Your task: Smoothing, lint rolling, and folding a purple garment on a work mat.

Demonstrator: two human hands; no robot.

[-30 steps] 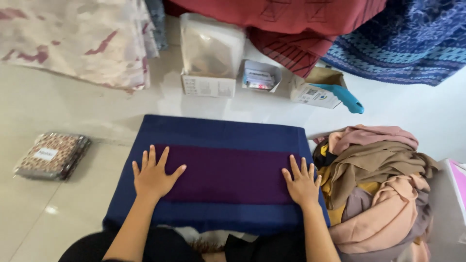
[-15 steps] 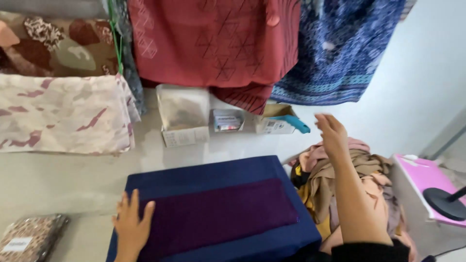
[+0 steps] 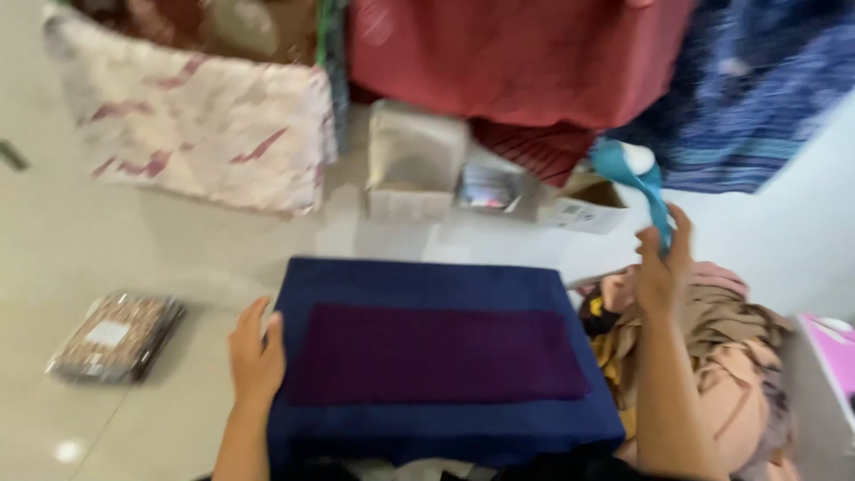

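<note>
A folded navy cloth (image 3: 427, 285) with a wide purple band (image 3: 436, 354) lies flat on the pale floor in front of me. My left hand (image 3: 256, 354) rests flat on its left edge, fingers apart. My right hand (image 3: 661, 267) is raised above the pile of clothes at the right and is closed on a teal handled tool (image 3: 634, 174), which points up and away. The picture is blurred by motion.
A pile of pink and tan clothes (image 3: 712, 356) lies right of the cloth. Beyond it stand a white box (image 3: 414, 165) and small cartons (image 3: 579, 209). Patterned, red and blue fabrics hang behind. A wrapped patterned packet (image 3: 116, 337) lies at the left.
My right hand left the cloth, reached to the far right and now holds the teal tool lifted off the cartons. My left hand slid to the cloth's left edge.
</note>
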